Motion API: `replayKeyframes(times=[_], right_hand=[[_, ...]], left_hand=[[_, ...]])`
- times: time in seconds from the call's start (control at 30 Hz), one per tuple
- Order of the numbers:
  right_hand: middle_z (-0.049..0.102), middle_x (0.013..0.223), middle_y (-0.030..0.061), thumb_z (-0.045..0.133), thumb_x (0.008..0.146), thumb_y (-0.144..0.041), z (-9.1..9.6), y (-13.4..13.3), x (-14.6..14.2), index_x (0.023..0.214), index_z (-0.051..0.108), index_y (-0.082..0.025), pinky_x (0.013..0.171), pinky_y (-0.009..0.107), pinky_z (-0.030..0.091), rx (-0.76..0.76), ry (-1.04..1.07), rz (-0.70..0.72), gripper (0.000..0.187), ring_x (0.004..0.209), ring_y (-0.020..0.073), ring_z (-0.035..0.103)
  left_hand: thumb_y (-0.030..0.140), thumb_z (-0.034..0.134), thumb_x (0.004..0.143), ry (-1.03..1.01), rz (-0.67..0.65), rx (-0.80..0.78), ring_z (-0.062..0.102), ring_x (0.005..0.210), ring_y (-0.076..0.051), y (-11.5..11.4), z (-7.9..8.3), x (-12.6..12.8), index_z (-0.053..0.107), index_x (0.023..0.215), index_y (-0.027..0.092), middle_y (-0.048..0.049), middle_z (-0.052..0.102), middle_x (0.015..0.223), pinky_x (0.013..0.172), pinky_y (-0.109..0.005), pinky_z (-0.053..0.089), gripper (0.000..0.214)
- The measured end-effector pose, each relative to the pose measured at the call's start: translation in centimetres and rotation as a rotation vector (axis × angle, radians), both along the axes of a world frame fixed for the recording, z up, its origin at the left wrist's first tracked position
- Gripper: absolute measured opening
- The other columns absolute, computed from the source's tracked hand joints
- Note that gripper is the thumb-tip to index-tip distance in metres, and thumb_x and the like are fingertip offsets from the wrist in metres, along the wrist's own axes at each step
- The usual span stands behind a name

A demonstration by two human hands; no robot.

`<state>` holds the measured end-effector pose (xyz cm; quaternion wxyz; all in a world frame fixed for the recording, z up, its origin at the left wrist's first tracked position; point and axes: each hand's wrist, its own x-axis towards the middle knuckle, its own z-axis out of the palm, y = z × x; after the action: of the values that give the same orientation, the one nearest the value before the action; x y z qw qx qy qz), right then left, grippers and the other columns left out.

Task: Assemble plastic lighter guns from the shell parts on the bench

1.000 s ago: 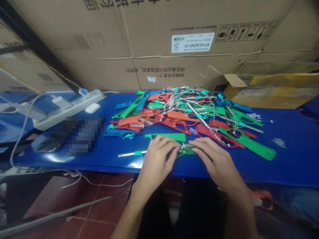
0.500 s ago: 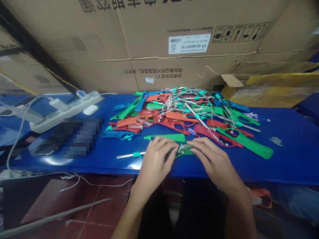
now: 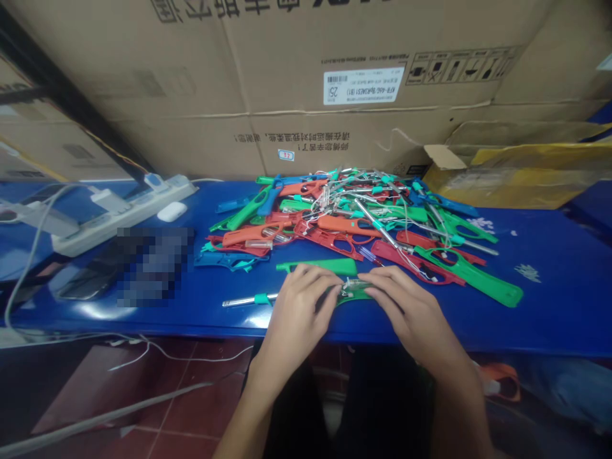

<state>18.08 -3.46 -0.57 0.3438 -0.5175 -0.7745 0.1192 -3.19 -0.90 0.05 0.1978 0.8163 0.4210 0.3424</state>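
Observation:
Between my two hands, near the table's front edge, is an opened green gas lighter (image 3: 354, 291) with a clear part and thin white wires showing inside. My left hand (image 3: 306, 299) is closed on its left part, thumb and fingers pinched by the wires. From under that hand a metal tube (image 3: 246, 301) with a teal collar points left. My right hand (image 3: 406, 296) pinches the lighter's right end, fingertips at the clear part. A loose green handle half (image 3: 318, 264) lies just beyond my hands. The fingers hide much of the held lighter.
A heap of red, green and blue lighter parts (image 3: 335, 223) with metal tubes covers the table's middle. On the left are a power strip (image 3: 124, 213), a white earbud case (image 3: 172, 211) and a dark phone (image 3: 90, 274). Large cardboard boxes (image 3: 287, 76) stand behind.
The view has shifted very slightly. Both hands keep their hold on the green lighter, with hardly any movement of the fingers.

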Motion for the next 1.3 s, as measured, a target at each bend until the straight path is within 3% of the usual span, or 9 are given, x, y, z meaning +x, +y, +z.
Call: replayKeyframes(times=[0.43, 0.93, 1.3], right_hand=[[0.069, 0.118, 0.0065, 0.047, 0.106, -0.025, 0.11, 0.03, -0.07, 0.124, 0.070, -0.026, 0.094, 0.029, 0.057, -0.010, -0.011, -0.010, 0.029, 0.108, 0.0192, 0.071], [0.068, 0.112, 0.0069, 0.050, 0.105, -0.022, 0.10, 0.16, -0.19, 0.124, 0.072, -0.026, 0.086, 0.026, 0.057, 0.028, 0.021, 0.014, 0.029, 0.101, 0.0176, 0.070], [0.072, 0.117, 0.0069, 0.051, 0.104, -0.022, -0.40, 0.10, 0.05, 0.126, 0.072, -0.029, 0.089, 0.036, 0.057, 0.103, -0.131, -0.008, 0.031, 0.103, 0.0218, 0.069]], left_hand=[[0.022, 0.055, 0.104, -0.002, 0.002, 0.013, 0.060, 0.101, -0.023, 0.13, -0.07, 0.06, 0.070, 0.105, 0.022, -0.0042, 0.074, 0.106, 0.093, -0.043, 0.047, 0.014], [0.021, 0.054, 0.104, 0.014, -0.007, 0.020, 0.059, 0.101, -0.022, 0.13, -0.12, 0.09, 0.068, 0.103, 0.021, -0.0037, 0.073, 0.106, 0.092, -0.041, 0.046, 0.014], [0.020, 0.053, 0.104, 0.012, -0.023, 0.031, 0.060, 0.097, -0.022, -0.02, -0.31, 0.13, 0.069, 0.105, 0.021, -0.0042, 0.071, 0.103, 0.086, -0.039, 0.045, 0.016]])
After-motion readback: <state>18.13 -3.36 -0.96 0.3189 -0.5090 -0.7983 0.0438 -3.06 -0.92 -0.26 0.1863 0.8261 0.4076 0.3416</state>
